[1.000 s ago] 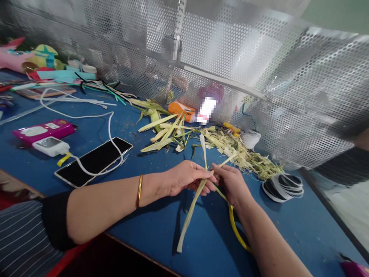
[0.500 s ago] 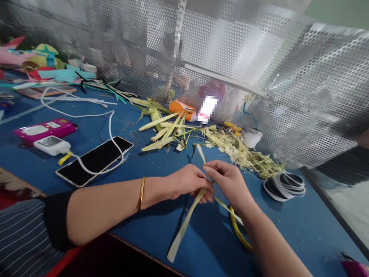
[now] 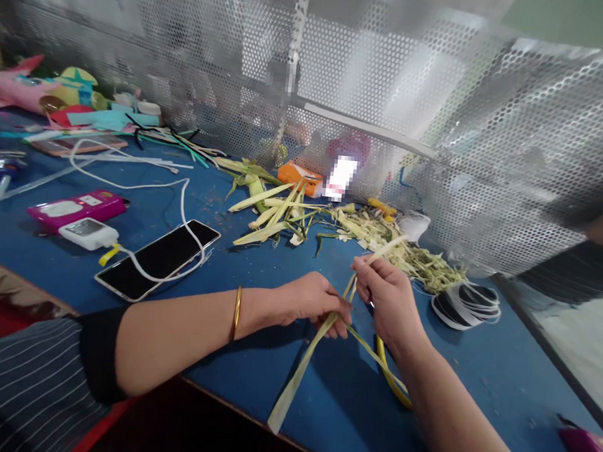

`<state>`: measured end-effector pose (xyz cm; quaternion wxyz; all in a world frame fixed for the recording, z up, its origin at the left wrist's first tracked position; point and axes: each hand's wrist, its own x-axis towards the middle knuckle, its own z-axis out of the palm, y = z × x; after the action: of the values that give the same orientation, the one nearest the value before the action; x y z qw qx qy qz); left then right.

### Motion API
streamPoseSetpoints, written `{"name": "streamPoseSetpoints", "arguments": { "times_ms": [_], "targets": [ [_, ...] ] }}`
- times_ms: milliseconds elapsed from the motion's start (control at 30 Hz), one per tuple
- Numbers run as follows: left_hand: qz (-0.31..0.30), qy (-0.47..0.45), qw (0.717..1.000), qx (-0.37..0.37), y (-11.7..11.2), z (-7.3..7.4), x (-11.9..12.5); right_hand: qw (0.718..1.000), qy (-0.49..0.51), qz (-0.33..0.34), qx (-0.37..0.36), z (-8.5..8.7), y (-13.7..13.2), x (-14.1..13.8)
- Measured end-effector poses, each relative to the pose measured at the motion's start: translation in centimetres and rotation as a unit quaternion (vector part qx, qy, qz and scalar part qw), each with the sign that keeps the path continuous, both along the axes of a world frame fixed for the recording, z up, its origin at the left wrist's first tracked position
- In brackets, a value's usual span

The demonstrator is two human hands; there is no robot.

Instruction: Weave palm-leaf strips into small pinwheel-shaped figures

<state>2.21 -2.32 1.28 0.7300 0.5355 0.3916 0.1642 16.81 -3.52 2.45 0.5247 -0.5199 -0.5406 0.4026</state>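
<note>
My left hand (image 3: 310,300), with a gold bangle on its wrist, pinches pale corn husk strips (image 3: 300,370) at their crossing, just above the blue table. One wide strip end hangs toward the table's front edge; a thinner one runs right, under my right forearm. My right hand (image 3: 388,293) is closed on the upper strip, whose pale tip sticks out beyond its fingers. Below the right hand lies a curved yellow thing (image 3: 391,378), partly hidden, so I cannot tell what it is. Beyond the hands are loose corn husks (image 3: 268,216) and a heap of husk shreds (image 3: 379,236).
On the left lie a phone (image 3: 158,259), a white cable (image 3: 183,201) and a magenta device (image 3: 78,210). A black-and-white coil (image 3: 464,305) sits at right. Perforated metal panels (image 3: 368,70) stand along the back. Another magenta object (image 3: 591,448) is at the right corner.
My right hand has moved a little right and drawn the upper strip over to the right, so its tip points that way. My left hand keeps its pinch at the crossing.
</note>
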Motion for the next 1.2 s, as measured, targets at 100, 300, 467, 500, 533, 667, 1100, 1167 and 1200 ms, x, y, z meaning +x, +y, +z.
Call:
{"name": "streamPoseSetpoints", "arguments": {
  "times_ms": [100,300,467,500,533,667,1100,1167,1200],
  "targets": [
    [0.059,-0.042,0.995,-0.062,0.8,0.2,-0.5,0.979,-0.140,-0.034,0.147,0.5,-1.3,-0.3],
    [0.162,-0.119,0.973,-0.112,2.8,1.0,-1.4,0.778,-0.468,0.083,0.411,-0.4,-2.9,-0.5],
    [0.212,-0.147,0.956,-0.143,3.4,1.7,-1.6,0.709,-0.551,0.086,0.433,-2.2,-1.7,-0.5],
    [0.217,-0.152,0.952,-0.152,3.4,1.8,-1.7,0.706,-0.557,0.087,0.429,-2.3,-1.5,-0.6],
    [0.221,-0.157,0.948,-0.164,3.5,1.9,-1.8,0.700,-0.564,0.092,0.428,-2.3,-1.4,-0.8],
    [0.245,-0.171,0.938,-0.175,3.6,2.1,-2.1,0.675,-0.587,0.138,0.425,-1.8,-1.5,-1.2],
    [0.220,-0.171,0.958,-0.075,1.9,0.8,-0.8,0.638,-0.599,0.079,0.477,-1.4,-2.1,-1.6],
    [0.204,-0.172,0.963,-0.046,1.7,0.8,-0.8,0.701,-0.533,0.030,0.473,-1.3,-2.1,-1.3],
    [0.192,-0.169,0.966,-0.035,1.7,0.9,-0.8,0.746,-0.484,-0.014,0.456,-1.2,-2.0,-1.1]
  ]
}}
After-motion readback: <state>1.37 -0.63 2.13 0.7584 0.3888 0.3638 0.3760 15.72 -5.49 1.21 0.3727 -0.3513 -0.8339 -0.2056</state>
